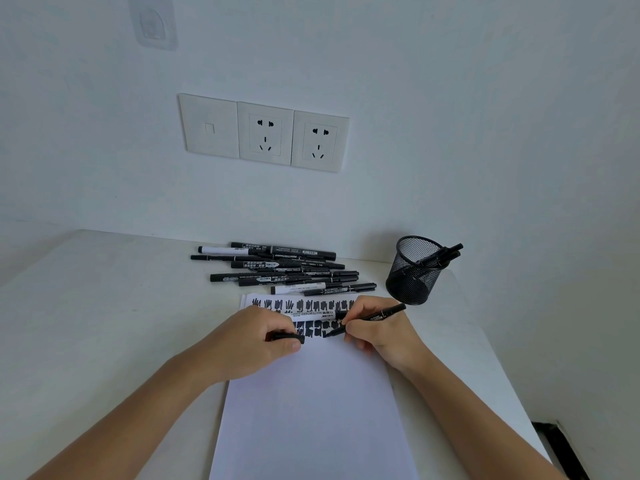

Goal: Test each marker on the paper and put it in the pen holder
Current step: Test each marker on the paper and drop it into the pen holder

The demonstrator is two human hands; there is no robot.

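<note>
**Marker mid-test, most of the pile still waiting**

We see the right hand [377, 330] pinching a black marker [384, 312] in a writing grip, thumb and forefinger curled round the barrel. Its tip is down on the paper [311, 410], just left of those fingertips, at the end of the second row of black scribbles [311, 329].

The left hand [256, 336] rests on the sheet's left edge. Its fingers are curled round a short black piece, most likely the marker's cap [287, 337].

Between the two hands, just beyond the knuckles, a white whiteboard marker [311, 313] lies across the paper, below the first row of scribbles.

Farther out from the fingers, a loose pile of markers [284, 268] lies on the white table [104, 306].

Beyond the right hand and a little to its right stands the black mesh pen holder [415, 275], with only a few markers [446, 254] leaning inside.

Progress, as we judge it: the test marks are many, but the holder is nearly bare and the pile is large, so most of the task remains. This marker still needs capping and dropping in.

Wall sockets [265, 133] sit above the table.
</note>
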